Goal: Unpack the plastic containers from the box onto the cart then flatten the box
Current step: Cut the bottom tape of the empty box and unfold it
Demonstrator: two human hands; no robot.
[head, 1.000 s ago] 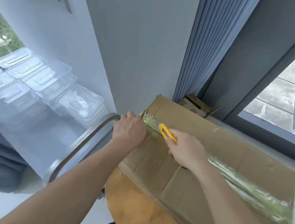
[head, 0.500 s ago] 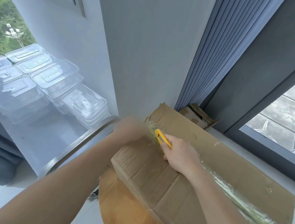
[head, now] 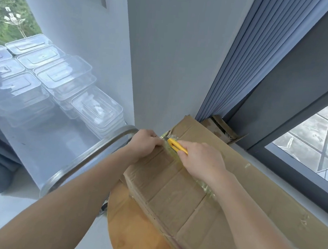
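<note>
A brown cardboard box [head: 252, 190] lies bottom-up on a round wooden stool [head: 131, 231], a strip of clear tape [head: 203, 184] running along its middle seam. My right hand [head: 201, 160] grips a yellow box cutter [head: 177, 145] whose tip is on the tape at the box's far end. My left hand [head: 146, 142] grips that far left corner of the box next to the cutter. Several clear plastic containers [head: 51, 80] stand stacked on the cart [head: 40, 144] to the left.
The cart's curved metal handle [head: 90, 157] runs just left of my left forearm. A grey wall corner and pleated curtain [head: 242, 61] stand behind the box. A smaller open carton [head: 223, 129] sits by the window sill. A window [head: 319, 140] is at the right.
My left hand moved in a blur and came back to the box's far corner. The cutter in my right hand stays at the far end of the tape. My head has tilted, shifting the view.
</note>
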